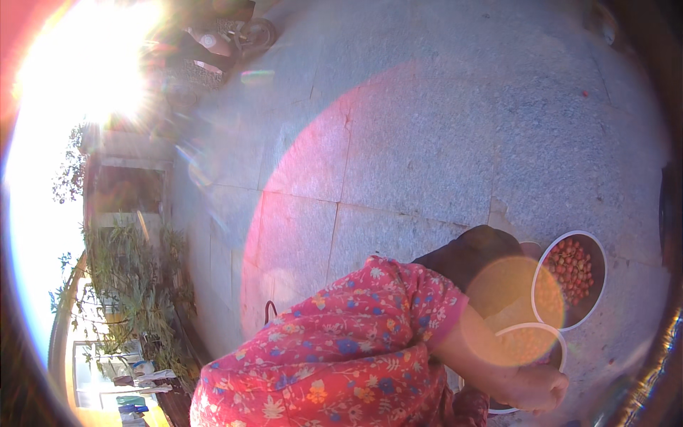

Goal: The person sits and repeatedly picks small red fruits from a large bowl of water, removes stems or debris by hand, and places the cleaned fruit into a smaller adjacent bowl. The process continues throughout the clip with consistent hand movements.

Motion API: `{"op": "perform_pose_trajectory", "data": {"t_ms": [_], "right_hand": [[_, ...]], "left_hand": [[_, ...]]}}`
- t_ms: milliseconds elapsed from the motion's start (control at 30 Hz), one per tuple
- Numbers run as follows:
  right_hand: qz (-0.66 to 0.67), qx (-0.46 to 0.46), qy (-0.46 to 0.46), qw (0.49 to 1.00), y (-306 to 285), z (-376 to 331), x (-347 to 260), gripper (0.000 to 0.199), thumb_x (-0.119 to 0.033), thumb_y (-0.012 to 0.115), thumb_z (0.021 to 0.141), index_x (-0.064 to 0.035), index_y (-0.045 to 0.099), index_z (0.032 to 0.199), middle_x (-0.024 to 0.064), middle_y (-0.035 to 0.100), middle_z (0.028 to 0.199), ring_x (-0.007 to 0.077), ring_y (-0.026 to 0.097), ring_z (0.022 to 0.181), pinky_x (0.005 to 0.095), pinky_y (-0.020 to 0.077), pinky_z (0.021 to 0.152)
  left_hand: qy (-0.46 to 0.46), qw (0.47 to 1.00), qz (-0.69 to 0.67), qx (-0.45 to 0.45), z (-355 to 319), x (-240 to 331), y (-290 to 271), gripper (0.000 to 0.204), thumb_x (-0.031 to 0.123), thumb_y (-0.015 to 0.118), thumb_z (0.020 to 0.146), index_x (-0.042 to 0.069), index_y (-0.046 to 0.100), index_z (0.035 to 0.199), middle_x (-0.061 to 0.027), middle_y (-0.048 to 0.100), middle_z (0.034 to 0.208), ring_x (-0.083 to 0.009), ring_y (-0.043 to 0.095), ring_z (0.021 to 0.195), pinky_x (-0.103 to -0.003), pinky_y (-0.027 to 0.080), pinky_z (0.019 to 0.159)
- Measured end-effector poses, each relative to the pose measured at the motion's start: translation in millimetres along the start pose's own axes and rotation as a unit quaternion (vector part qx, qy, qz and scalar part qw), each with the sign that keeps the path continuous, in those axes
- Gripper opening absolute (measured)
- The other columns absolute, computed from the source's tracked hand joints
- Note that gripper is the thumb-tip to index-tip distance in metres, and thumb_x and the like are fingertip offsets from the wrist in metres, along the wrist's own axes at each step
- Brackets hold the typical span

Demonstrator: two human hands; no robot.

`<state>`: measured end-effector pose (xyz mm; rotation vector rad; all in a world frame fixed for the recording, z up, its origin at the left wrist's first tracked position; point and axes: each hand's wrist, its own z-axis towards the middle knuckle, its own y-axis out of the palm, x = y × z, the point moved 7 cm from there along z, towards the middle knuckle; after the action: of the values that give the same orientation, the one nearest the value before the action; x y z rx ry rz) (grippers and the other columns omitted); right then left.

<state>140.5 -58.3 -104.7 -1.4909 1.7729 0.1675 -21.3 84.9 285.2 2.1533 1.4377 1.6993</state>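
Observation:
My left arm, in a red floral short sleeve (434, 313), reaches down to the right. My left hand (542, 388) is closed, its fingers curled over the near white-rimmed bucket (564, 350). Whatever they may hold is too small or hidden to make out. Lens glare washes out much of this bucket's contents. Just beyond it stands another white-rimmed bucket (603, 281), partly filled with small round red fruits (571, 274). My right hand does not show.
Grey paving slabs (413, 149) spread ahead, with one small red speck (585, 94). A dark-clothed knee (473, 249) lies beside the buckets. Leafy plants (142, 277) and a building stand at left. A wheeled vehicle (256, 34) is at the top, near strong sun glare.

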Motion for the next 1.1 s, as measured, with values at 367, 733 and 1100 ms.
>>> {"op": "perform_pose_trajectory", "data": {"t_ms": [367, 733, 1100], "right_hand": [[0.068, 0.019, -0.001, 0.998, 8, -20, 9, 0.027, -0.018, 0.064, 0.089, -0.0038, 0.063, 0.112, 0.0111, 0.068, 0.108, 0.0255, 0.064, 0.102, 0.0402, 0.0505, 0.091], [0.56, -0.075, 0.009, 0.825, 12, -92, -44, 0.028, -0.023, 0.063, 0.089, -0.0059, 0.063, 0.111, 0.0093, 0.068, 0.106, 0.0239, 0.064, 0.099, 0.0396, 0.051, 0.088], [0.196, 0.123, -0.337, 0.913, -12, -201, -221, 0.042, -0.015, 0.05, 0.092, -0.0025, 0.053, 0.131, 0.0177, 0.055, 0.135, 0.0317, 0.051, 0.128, 0.0405, 0.0367, 0.11]], "left_hand": [[-0.004, 0.999, 0.013, 0.031, 26, -44, -20, 0.012, 0.011, 0.055, 0.085, 0.003, 0.061, 0.093, -0.0057, 0.063, 0.08, -0.0135, 0.063, 0.065, -0.031, 0.05, 0.059], [-0.051, 0.997, 0.003, 0.05, 52, -77, -61, 0.013, 0.012, 0.058, 0.094, 0.005, 0.061, 0.104, -0.0056, 0.064, 0.094, -0.011, 0.06, 0.079, -0.025, 0.049, 0.066], [-0.127, 0.942, -0.31, 0.028, 69, -138, -56, 0.035, 0.033, 0.049, 0.102, 0.011, 0.056, 0.127, -0.0033, 0.061, 0.111, -0.0178, 0.055, 0.11, -0.04, 0.047, 0.096]]}}
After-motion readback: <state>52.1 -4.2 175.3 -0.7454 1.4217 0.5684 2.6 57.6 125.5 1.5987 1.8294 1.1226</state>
